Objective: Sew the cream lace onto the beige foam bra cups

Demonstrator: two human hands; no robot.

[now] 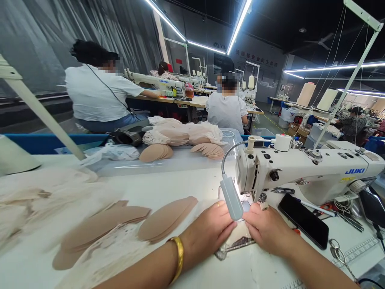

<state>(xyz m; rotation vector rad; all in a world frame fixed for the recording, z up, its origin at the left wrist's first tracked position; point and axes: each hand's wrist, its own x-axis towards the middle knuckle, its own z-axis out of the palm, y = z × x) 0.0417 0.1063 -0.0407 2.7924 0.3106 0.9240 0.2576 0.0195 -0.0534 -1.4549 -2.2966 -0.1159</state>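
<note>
Both my hands are at the needle area of a white JUKI sewing machine [303,168]. My left hand [212,224], with a gold bangle [179,257] at its wrist, lies left of the needle, fingers bent together. From the right, my right hand [266,228] comes close under the machine head, fingers and thumb drawn together. A grey lamp [231,198] on a bendy neck hides the fingertips, so what they pinch cannot be made out. A pale cream patch [236,237] shows between the hands. Left of them lie stacked beige oval pads [167,220].
More beige pads [105,224] and cream lace [45,200] spread over the table's left. A black phone [303,220], tweezers [350,220] and a key ring [338,251] lie right. Behind, a clear plastic tray [132,167] borders lace pieces [183,131]. Co-workers sit ahead.
</note>
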